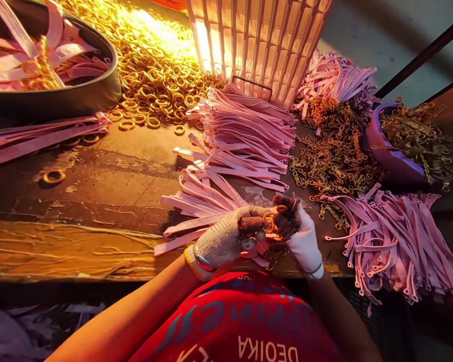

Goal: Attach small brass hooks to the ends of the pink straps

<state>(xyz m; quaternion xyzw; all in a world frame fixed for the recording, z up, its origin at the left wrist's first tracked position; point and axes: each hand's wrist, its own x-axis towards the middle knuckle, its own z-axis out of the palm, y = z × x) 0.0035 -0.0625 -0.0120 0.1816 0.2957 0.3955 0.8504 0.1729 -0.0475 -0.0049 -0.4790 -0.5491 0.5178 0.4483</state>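
Observation:
My left hand [226,236], in a beige knit glove with brown fingertips, is closed at the table's front edge. At its fingertips is a gold ring [269,221]. Meeting it from the other side is my right hand [300,234], in a white glove with dark fingertips, its fingers pinched together. What the right fingers grip is hidden. A short gold chain [275,251] hangs below the two hands. Loose pink straps [207,193] lie just beyond my left hand, and some strap ends show beneath the hands.
Gold rings [147,75] are heaped at the back left beside a round pan [109,88] of straps. A ribbed panel [256,45] stands behind a strap stack [245,130]. Rightward lie gold chains [335,151], a purple basin [385,146] and more straps [396,241].

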